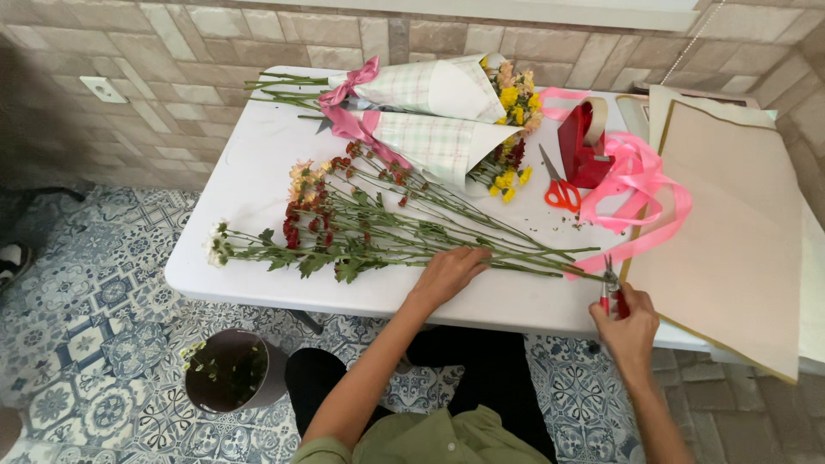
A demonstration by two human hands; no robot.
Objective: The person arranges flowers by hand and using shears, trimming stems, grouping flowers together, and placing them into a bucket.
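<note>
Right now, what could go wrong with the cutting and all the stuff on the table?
The right hand holds red-handled pruners at the ends of the flower stems, and a loop of pink ribbon lies right beside the blades, so it might get snipped too. The left hand presses the stems further along; if it slips, the loose flowers could roll or get cut unevenly. Trimmed bits may miss the dark bucket on the floor.

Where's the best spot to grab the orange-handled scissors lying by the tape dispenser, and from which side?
Take the orange-handled scissors by the handle loops, coming from the near table edge. They lie flat, loops toward the person and closed blades pointing away, with the red tape dispenser and pink ribbon crowding the right side. The near-left approach looks clearest.
</note>
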